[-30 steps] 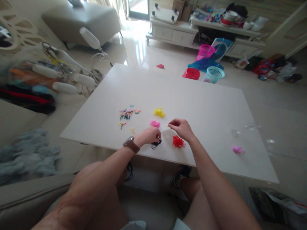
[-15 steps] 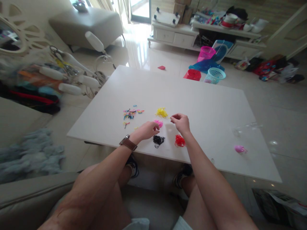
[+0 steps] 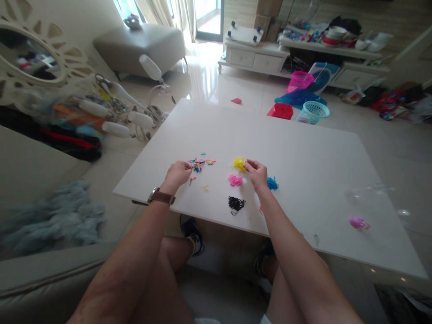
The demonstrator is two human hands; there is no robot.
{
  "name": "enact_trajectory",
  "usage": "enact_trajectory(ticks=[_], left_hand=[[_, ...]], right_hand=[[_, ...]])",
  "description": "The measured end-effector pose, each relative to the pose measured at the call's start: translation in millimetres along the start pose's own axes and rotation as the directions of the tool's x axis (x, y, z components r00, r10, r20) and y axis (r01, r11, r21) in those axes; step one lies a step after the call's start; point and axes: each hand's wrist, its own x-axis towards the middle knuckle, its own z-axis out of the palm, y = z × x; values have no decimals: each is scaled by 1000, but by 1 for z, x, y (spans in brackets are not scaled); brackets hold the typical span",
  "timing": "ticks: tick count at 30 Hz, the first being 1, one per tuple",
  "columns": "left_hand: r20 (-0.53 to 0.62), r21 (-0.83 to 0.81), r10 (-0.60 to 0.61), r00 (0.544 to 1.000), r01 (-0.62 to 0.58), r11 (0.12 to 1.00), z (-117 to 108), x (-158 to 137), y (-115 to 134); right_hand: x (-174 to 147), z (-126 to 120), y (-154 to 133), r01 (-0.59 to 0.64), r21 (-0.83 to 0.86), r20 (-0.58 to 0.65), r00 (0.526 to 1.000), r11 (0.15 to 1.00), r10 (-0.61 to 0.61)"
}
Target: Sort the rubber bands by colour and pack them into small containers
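Observation:
My left hand (image 3: 178, 174) is at the edge of a mixed pile of small coloured rubber bands (image 3: 197, 168), its thumb and fingers pinched together; what they hold is too small to make out. My right hand (image 3: 257, 173) is beside a yellow rubber band pile (image 3: 239, 164), fingertips closed against its right side, their contents unclear. Below the yellow pile lie a pink rubber band pile (image 3: 235, 180) and a black rubber band pile (image 3: 236, 204). A blue rubber band pile (image 3: 273, 183) sits right of my right hand. My right forearm mostly hides the red bands (image 3: 261, 208).
All piles rest on a white table (image 3: 303, 153). A few pale yellow bands (image 3: 205, 188) lie apart from the piles. Farther right is a purple object (image 3: 358, 222). Beyond the far edge stand a red container (image 3: 281, 111) and a light blue basket (image 3: 312, 112).
My left hand has moved left from the pink pile to the mixed pile. My right hand has shifted to the yellow pile's edge; a yellow band showed at its fingertips before. The view has shifted slightly.

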Motion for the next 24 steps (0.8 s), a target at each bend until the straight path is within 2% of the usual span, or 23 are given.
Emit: enact_trajectory(ticks=[3,6,8,11,13,20,24], left_hand=[[-4,3,-33,999,33,999,6,6,-14],[-2,-40,5,1000,-5,999,19,9,-19],[-34,-80,77,996,-80,994,28,9,-18],[-117,-80,224,968,-233,969,40,10,-15],[-153,-62,267,951,-279,958,45,10,-14],[-176,-43,203,963,-213,976,47,10,-11],[-135,-90,121,984,-133,987,42,11,-10]], right_hand=[[-2,-8,-4,-11,-89,38,999,996,14],[-5,-18,-10,23,-138,59,998,990,-15],[-6,-24,-14,33,-151,75,997,988,-22],[-9,-30,-17,42,-187,97,995,981,-24],[-10,-33,-17,54,-206,106,994,977,-33],[-11,-37,-20,63,-197,116,992,978,-41],[-10,-39,-20,82,-193,122,991,978,-59]])
